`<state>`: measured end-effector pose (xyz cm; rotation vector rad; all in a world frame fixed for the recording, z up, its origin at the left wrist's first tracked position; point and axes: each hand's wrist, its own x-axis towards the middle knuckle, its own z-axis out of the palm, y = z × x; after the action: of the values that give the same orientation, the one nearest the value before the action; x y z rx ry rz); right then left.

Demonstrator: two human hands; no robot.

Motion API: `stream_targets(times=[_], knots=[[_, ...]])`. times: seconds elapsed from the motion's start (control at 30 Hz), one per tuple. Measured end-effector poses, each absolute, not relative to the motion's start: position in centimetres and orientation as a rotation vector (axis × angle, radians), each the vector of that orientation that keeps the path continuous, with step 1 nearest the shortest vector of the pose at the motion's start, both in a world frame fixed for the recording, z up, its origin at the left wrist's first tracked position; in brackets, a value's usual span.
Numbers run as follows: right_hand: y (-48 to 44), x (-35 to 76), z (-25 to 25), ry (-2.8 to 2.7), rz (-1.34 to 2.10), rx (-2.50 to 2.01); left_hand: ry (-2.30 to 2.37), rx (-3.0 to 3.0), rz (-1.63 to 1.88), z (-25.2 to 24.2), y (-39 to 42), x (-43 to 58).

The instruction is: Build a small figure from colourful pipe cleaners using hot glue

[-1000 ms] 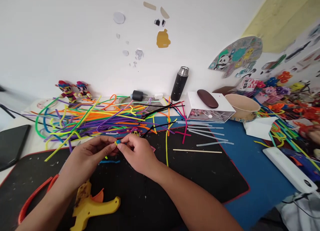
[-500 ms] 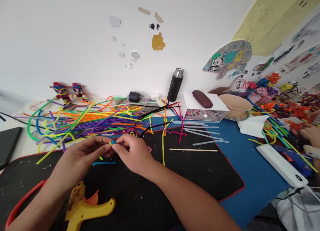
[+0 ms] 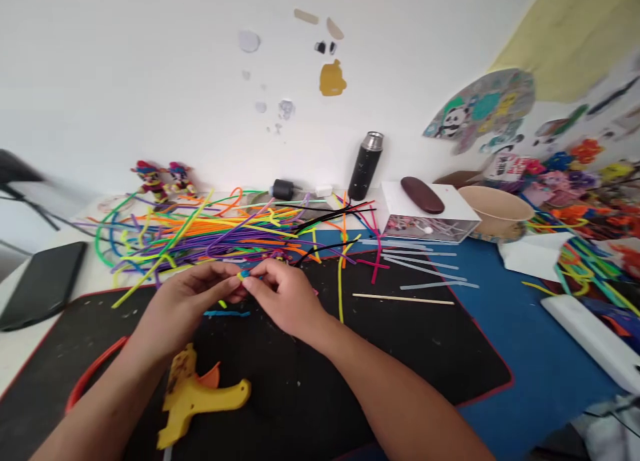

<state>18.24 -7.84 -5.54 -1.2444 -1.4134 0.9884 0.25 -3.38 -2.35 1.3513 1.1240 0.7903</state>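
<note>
Left hand (image 3: 187, 302) and right hand (image 3: 290, 296) are pinching a small blue-and-yellow piece (image 3: 243, 275) over a black mat (image 3: 400, 338), apparently shaping it; the next move is seemingly calling for a steady grip.

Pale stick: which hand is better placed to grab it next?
Probably the right hand: it's nearer the pale stick; the left hand is farther. Both hold the blue-yellow piece.

Right hand (image 3: 289, 296) pinches blue-yellow piece (image 3: 244, 274)

a black flask (image 3: 367, 166) stands beside a box (image 3: 456, 208).
</note>
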Motion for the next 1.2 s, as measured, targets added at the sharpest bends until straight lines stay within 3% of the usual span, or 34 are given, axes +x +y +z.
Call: stream_targets(times=[0.43,1.2], knots=[[-7.9,18.3,-5.4,-1.268,1.218,-1.18,1.024,1.256,0.867,-2.6,-3.3,0.3],[-7.7,18.3,-5.9,-1.32,1.186,-1.195,0.964,1.306,0.852,-3.2,-3.4,0.0]])
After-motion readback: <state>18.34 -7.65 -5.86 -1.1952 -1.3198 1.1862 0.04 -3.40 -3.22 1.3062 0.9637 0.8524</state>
